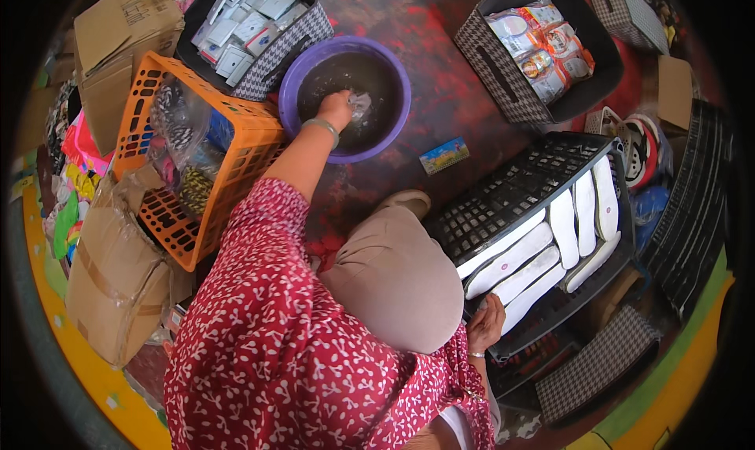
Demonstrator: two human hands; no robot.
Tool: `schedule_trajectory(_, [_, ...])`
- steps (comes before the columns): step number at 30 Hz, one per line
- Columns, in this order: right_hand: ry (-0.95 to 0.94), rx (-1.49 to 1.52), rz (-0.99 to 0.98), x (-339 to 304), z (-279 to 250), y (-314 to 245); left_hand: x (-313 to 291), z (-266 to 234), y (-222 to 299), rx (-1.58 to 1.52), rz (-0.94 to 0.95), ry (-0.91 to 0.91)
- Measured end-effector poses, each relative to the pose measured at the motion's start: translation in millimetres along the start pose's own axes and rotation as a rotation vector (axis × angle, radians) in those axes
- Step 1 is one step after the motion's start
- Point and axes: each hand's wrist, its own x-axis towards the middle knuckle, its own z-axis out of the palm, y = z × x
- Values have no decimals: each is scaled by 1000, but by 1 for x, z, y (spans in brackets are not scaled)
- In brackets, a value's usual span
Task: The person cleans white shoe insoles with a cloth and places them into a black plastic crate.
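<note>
A purple basin (402, 96) of murky grey water stands on the floor ahead of me. My left hand (336, 110) reaches over its near side, closed on a crumpled, wet-looking cloth (359, 105) at the water. I cannot make out the cloth's full shape. On my wrist is a bracelet. Lower right, my right hand (486, 324) rests beside a black plastic crate (503, 202) holding several long white insoles (563, 220). Its fingers are loosely bent near the ends of the lower insoles, and I see nothing in them.
An orange crate (263, 121) with bagged goods is left of the basin. Behind stands a houndstooth bin (292, 49) of small white boxes. Another bin (503, 77) holds packets at the far right. A small colourful card (444, 155) lies on the floor. Cardboard boxes (118, 269) crowd the left.
</note>
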Motion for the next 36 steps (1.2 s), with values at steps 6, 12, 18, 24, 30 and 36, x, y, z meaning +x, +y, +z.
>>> schedule_trajectory(6, [0,-23,25,-3,-5,1,-34,-43,-6,-714,-30,155])
schedule_trajectory(12, [6,-23,16,-8,-7,3,-58,-52,19,-1339,-219,102])
schedule_trajectory(18, [5,5,23,0,-4,-5,-2,10,-14,-844,-296,66])
schedule_trajectory(24, [-9,-21,14,2,3,2,29,44,-2,-100,-331,-149])
schedule_trajectory(30, [3,-16,9,3,2,-1,32,42,5,162,-177,-169])
schedule_trajectory(36, [3,7,4,9,3,5,12,28,-12,-1377,-309,15])
